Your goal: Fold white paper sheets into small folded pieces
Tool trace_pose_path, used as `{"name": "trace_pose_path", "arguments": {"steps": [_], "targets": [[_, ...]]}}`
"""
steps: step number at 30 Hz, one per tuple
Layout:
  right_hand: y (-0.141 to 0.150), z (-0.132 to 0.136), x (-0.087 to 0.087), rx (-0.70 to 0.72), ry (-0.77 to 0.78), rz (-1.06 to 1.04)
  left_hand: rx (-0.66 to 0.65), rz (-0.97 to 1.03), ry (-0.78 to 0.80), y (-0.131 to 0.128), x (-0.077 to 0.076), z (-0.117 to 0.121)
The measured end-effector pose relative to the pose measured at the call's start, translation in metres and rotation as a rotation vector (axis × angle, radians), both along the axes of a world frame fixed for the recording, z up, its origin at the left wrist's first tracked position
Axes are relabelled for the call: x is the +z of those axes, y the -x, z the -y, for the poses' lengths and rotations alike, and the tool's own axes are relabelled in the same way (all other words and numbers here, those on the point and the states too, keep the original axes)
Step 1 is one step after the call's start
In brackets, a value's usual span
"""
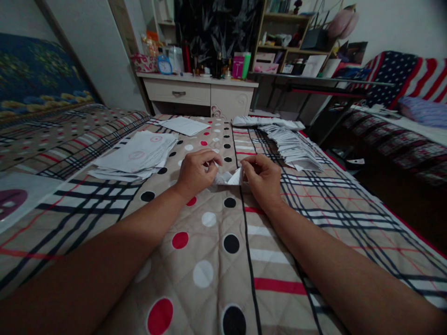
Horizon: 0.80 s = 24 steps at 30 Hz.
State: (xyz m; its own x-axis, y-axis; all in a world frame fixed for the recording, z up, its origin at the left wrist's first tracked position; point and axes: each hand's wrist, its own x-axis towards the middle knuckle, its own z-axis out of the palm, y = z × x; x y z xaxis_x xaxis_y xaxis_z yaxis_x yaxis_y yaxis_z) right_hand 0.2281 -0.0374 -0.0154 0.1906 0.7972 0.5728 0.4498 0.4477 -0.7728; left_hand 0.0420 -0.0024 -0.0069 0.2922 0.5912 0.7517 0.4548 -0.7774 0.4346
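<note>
Between my two hands is a small folded piece of white paper (pixel 228 178), low over the patterned bedspread (pixel 218 223). My left hand (pixel 198 171) pinches its left side between thumb and fingers. On the opposite side, my right hand (pixel 261 177) grips the paper's right edge with thumb and forefinger. A pointed flap stands up in the middle of the paper. Left of my hands lies a stack of flat white sheets (pixel 138 153) with faint red round stamps. To the right, a fanned row of folded white papers (pixel 291 144) rests on the bedspread.
A single white sheet (pixel 185 125) and a long white paper bundle (pixel 267 122) lie farther back. Behind the bed stands a white dresser (pixel 176 90) with a blue clock (pixel 164 63) and bottles. A clear plastic packet (pixel 24 195) lies at the left edge.
</note>
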Motion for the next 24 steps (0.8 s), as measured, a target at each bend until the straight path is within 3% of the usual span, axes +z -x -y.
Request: {"name": "trace_pose_path", "arguments": {"steps": [4,12,24], "targets": [[-0.001,0.002,0.001,0.020,0.062,0.003,-0.123,-0.108,-0.046,0.003,-0.003,-0.001],[0.001,0.007,0.006,0.213,0.191,0.043,-0.108,-0.174,-0.059,0.005,-0.002,0.000],[-0.014,-0.001,0.001,-0.038,-0.107,0.016,-0.196,-0.230,-0.131,0.006,0.001,0.006]]}}
